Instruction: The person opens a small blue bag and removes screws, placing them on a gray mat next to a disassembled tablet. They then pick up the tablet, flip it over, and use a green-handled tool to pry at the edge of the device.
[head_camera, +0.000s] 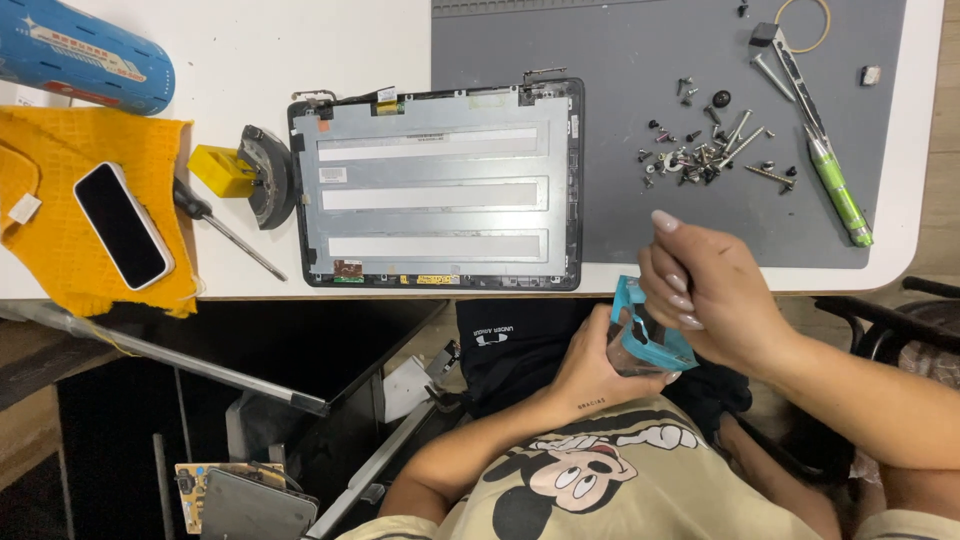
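Overhead view from a head camera, read from the left of the frame to the right. Upper left holds a blue cylinder (85, 55), with a yellow cloth (60, 215) below it carrying a dark phone (122, 225). Just right of the cloth lie a screwdriver (225, 230) and a yellow and grey tool (250, 172). At upper centre, a laptop screen panel (440, 185) lies back side up, its long axis running left to right, straddling the white table (300, 50) and a grey work mat (620, 150). Loose screws (700, 150) and a green pen-like tool (840, 195) rest on the mat, upper right.

Below the table edge, right of centre, both hands meet over the lap. Left hand (590, 375) cups a small turquoise case (648, 335) from below left, fingers curled around it. Right hand (715, 295) comes from the right and sits on top, fingers clenched on the case's upper edge, index finger raised. The case tilts, upper end toward the table.
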